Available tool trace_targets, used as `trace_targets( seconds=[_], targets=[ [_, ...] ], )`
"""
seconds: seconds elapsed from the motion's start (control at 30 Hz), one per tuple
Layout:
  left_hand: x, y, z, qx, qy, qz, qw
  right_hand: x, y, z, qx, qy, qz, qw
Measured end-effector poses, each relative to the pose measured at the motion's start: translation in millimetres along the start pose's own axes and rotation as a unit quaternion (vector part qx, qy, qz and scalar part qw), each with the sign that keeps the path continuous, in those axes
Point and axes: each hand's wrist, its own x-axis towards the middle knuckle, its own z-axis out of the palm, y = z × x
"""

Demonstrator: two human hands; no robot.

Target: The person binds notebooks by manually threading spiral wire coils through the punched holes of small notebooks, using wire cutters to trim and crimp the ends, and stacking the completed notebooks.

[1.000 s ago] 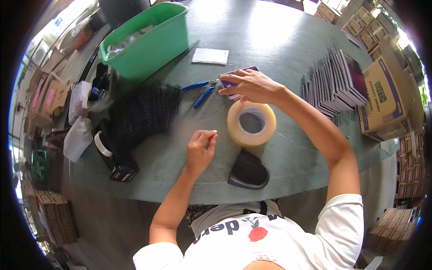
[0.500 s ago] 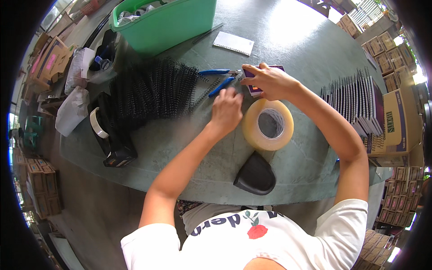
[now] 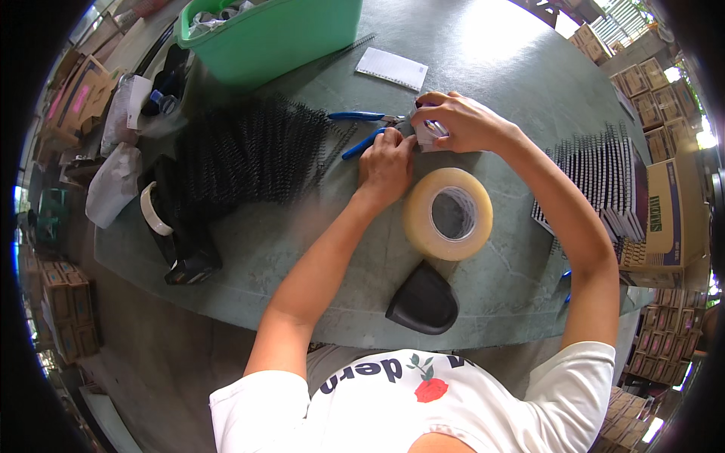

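In the head view, the left hand point(image 3: 387, 160) has come forward from the near part of the table point(image 3: 264, 249) and now lies beside the right hand point(image 3: 461, 121), its fingers curled on the blue-handled pliers point(image 3: 362, 130); a second ago it hung alone, pinched on something too small to tell. The right hand stays closed around a small notebook point(image 3: 429, 133), at the same place. So both hands now meet at the notebook, and the work on it seems to begin. The roll of clear tape point(image 3: 448, 214) lies just near the left wrist, the heap of black binding coils point(image 3: 249, 155) to the left of it
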Motion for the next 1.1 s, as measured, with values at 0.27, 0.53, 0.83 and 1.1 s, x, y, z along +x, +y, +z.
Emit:
trace_targets(
  seconds=[0.27, 0.53, 0.83, 1.1],
  targets=[
    [-1.4, -1.8, -2.9, -0.021, 0.009, -0.004, 1.000, 2.3, -4.6, -5.6, -0.008, -0.016, -0.005, 1.000],
    [-0.8, -0.8, -5.6, -0.068, 0.038, -0.011, 0.997, 0.1, -1.0, -8.7, 0.055, 0.000, -0.016, 0.998],
    [7.2, -0.6, -8.3, -0.261, 0.110, -0.017, 0.959, 0.0, 6.8, -6.3, 0.081, 0.018, -0.033, 0.996],
    [7.6, 3.7, -8.1, -0.241, 0.111, -0.001, 0.964, 2.0, 2.6, -13.2, 0.105, -0.018, -0.003, 0.994]
  ],
)
